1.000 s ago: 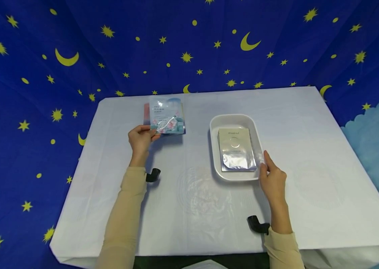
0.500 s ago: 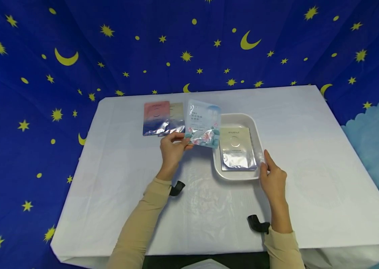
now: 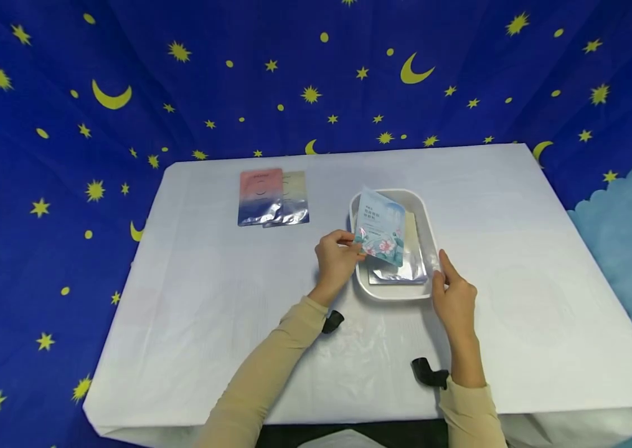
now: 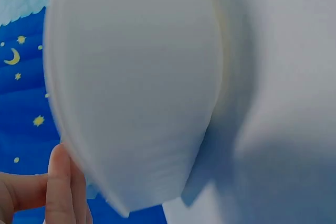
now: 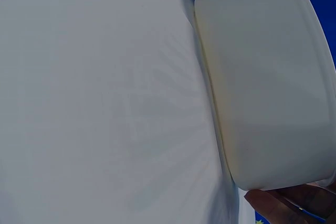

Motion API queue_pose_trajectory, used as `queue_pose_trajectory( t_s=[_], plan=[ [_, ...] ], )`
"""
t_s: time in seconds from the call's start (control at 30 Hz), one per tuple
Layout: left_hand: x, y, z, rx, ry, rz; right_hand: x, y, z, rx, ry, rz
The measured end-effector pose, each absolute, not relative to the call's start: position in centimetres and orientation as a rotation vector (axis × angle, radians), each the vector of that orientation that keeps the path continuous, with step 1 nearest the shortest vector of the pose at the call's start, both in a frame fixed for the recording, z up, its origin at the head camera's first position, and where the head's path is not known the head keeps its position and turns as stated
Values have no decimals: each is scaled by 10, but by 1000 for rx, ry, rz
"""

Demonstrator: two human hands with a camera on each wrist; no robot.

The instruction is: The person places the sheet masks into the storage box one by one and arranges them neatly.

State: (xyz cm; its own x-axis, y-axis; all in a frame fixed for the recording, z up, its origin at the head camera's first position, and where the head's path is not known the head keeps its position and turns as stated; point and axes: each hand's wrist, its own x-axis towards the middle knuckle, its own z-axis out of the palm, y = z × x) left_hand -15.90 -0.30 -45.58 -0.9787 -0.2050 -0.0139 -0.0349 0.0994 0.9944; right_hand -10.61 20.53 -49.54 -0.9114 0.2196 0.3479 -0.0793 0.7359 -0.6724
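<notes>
In the head view my left hand [image 3: 338,261] pinches a light-blue sachet [image 3: 381,227] with pink flowers by its lower left corner. The sachet hangs tilted over a white plastic tray [image 3: 396,292]. Inside the tray lies a gold-and-silver sachet [image 3: 415,264], partly covered by the blue one. My right hand [image 3: 456,298] holds the tray's right side near its front corner, thumb and index finger at the rim. In the left wrist view, fingers [image 4: 60,182] show beside the tray's outer wall [image 4: 136,87]; the right wrist view shows the tray wall [image 5: 268,87] with fingers [image 5: 283,205] below it.
A pink-and-blue sachet [image 3: 260,196] overlaps a gold-and-silver sachet [image 3: 296,199] at the back left of the white-covered table [image 3: 192,298]. A blue curtain [image 3: 271,93] with yellow stars and moons hangs behind the table.
My left hand has carried the blue sachet rightward from on top of the other sachets at the back left to over the tray. The right hand stays at the tray.
</notes>
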Motion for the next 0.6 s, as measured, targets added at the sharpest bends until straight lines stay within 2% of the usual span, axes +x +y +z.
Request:
queue_pose_trajectory(
  t_s=[0.23, 0.6],
  plan=[
    [-162, 12, -461, 252, -2344, -1833, -106, 204, -496, -138, -2558, 1008],
    [-157, 17, -459, 99, -2509, -1527, -106, 204, -493, -169, -2559, 1017]
  ],
)
